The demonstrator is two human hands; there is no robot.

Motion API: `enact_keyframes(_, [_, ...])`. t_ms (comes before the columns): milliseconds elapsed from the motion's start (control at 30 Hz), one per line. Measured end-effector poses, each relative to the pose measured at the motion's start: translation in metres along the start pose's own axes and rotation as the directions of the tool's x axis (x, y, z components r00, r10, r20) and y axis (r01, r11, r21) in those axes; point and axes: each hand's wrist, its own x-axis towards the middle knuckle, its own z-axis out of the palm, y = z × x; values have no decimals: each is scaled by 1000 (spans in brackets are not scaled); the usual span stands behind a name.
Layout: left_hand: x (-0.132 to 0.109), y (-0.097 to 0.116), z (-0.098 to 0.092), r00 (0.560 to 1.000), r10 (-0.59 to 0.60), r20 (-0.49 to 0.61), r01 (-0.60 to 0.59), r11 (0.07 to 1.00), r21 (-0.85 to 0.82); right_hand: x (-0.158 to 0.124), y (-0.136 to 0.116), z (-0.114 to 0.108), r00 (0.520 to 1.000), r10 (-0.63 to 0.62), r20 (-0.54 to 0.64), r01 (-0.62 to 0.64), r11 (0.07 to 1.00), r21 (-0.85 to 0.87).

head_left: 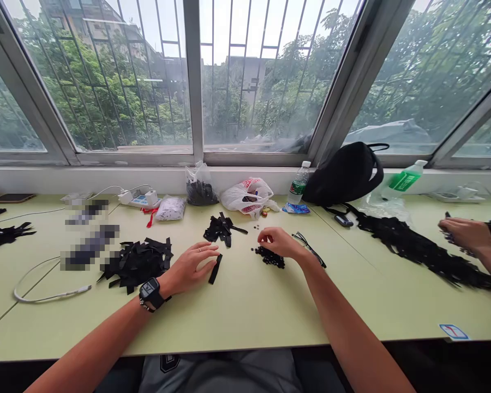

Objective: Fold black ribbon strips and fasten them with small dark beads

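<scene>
One black strip (215, 269): here it is, centre of the frame, lying aslant on the bench (245, 316), nothing visibly pinning it; a careless nudge from the thumb could spin it out of line.
Left grip (194, 267): relaxed, palm down, fingers spread, closed round nothing; thumb right by the strip's edge, and whether they touch is too fine to call.
Right grip (280, 242): fingers curled, tips drawn close over the pile's upper left edge; whether a piece is pinched there, I cannot tell. If one is, a weak pinch could drop it.
Black bead-like pieces (272, 258): heaped right of centre beneath those knuckles, a few strays beside them; small and round-looking, so a dragging wrist could send them rolling.
Smaller strip pile (220, 229): upper centre, just beyond the left fingers; sweep too wide and the lone strip could get muddled in with it.
Larger strip pile (141, 262): left of centre, right beside the watch (150, 292); that strap could snag a loose end and pull several along.
Eyeglasses (316, 255): right of centre, near the right wrist; an outward swing of the forearm could knock them.
Co-worker's hand (466, 232): far right edge, well apart; a clash looks unlikely.
</scene>
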Motion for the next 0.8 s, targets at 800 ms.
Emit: enact_keyframes(800, [-8, -2, -3, 974, -81, 211, 50, 988, 148, 1, -1, 9, 999, 37, 5, -37, 999, -11])
